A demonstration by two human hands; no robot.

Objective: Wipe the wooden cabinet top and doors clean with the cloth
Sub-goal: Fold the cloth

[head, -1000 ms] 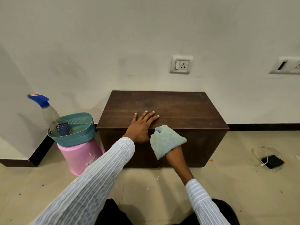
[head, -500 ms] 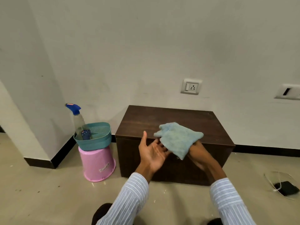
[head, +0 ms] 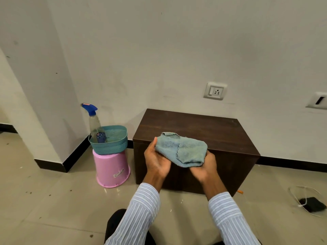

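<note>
A low dark wooden cabinet point(head: 212, 128) stands against the white wall, its top bare. In front of its near edge I hold a light blue-green cloth point(head: 184, 149), folded over on itself, with both hands. My left hand point(head: 156, 160) grips the cloth's left end with the thumb up along its edge. My right hand point(head: 206, 165) cups the cloth's right end from below, fingers hidden under the fabric. Both hands are off the cabinet, in the air before its front face point(head: 235, 175).
Left of the cabinet, a teal basket point(head: 113, 145) with a blue-topped spray bottle point(head: 93, 121) sits on an upturned pink bucket point(head: 112, 168). A black device with a white cable point(head: 311, 204) lies on the tiled floor at right. A wall corner juts out at left.
My left hand left the cabinet top and joined the right hand on the cloth. The cloth was lifted off the cabinet front and folded. My view pulled back and up.
</note>
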